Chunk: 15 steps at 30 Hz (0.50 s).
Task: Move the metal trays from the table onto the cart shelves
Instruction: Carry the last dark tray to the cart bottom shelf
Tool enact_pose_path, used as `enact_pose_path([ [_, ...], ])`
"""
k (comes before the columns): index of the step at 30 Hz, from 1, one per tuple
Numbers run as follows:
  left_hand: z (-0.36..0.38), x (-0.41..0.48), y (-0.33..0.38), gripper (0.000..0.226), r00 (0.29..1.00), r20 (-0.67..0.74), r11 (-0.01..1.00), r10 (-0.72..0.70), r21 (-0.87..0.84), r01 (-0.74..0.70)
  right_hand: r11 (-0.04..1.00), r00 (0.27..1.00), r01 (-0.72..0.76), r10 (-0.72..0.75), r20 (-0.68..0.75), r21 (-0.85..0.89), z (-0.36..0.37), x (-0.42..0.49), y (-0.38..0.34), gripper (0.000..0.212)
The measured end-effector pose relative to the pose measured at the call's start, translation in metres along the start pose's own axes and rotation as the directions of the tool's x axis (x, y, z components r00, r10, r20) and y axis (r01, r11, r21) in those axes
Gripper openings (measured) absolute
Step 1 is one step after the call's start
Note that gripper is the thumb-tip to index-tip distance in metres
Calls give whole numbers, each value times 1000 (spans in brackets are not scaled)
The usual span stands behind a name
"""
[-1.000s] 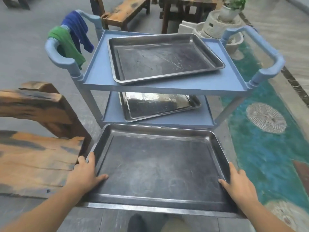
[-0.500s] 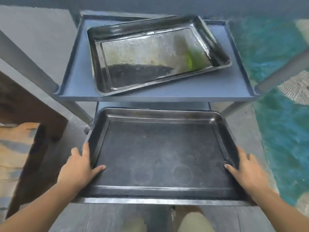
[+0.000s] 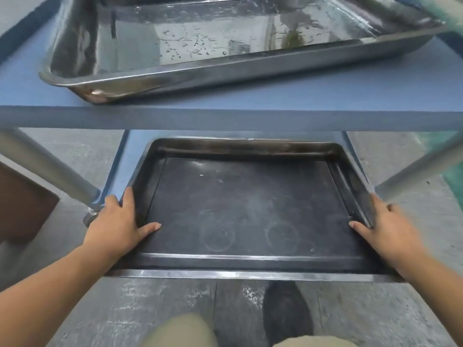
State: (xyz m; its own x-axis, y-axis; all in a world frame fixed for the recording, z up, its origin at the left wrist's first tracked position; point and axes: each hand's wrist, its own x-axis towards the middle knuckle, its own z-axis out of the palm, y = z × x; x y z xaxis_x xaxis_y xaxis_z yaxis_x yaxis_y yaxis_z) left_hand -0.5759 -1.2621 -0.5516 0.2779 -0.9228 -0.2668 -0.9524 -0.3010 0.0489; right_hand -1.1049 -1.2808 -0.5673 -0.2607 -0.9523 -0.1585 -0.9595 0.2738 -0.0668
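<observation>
I hold a dark metal tray (image 3: 248,206) by its two short sides. My left hand (image 3: 120,221) grips the left rim with the thumb inside, and my right hand (image 3: 383,226) grips the right rim the same way. The tray's far half lies under the cart's middle shelf (image 3: 225,118), over the blue bottom shelf (image 3: 117,176); its near edge sticks out toward me. Whether it rests on the bottom shelf I cannot tell. A second, shiny wet tray (image 3: 225,46) lies at a slant on the middle shelf above.
Grey cart legs stand at the left (image 3: 47,169) and right (image 3: 421,169), with a caster (image 3: 91,217) by my left hand. A brown wooden piece (image 3: 20,204) is at the left edge. My knees and a shoe (image 3: 288,314) are on the grey floor below.
I have crouched lower and moved closer. The held tray has gone down from above the middle shelf's level and forward, under that shelf. The top shelf has left the view.
</observation>
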Motion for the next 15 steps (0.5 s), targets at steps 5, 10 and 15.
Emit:
enact_pose_path([
  [5, 19, 23, 0, 101, 999, -27, 1000, -22, 1, 22, 1000, 1000, -2, 1, -14, -26, 27, 29, -13, 79],
  [10, 42, 42, 2, 100, 997, -56, 999, -51, -13, 50, 1000, 999, 18, -19, -42, -20, 50, 55, -22, 78],
  [15, 55, 69, 10, 98, 995, -88, 998, -48, -41, 44, 999, 996, 33, -33, -78, -8, 59, 82, -29, 85],
])
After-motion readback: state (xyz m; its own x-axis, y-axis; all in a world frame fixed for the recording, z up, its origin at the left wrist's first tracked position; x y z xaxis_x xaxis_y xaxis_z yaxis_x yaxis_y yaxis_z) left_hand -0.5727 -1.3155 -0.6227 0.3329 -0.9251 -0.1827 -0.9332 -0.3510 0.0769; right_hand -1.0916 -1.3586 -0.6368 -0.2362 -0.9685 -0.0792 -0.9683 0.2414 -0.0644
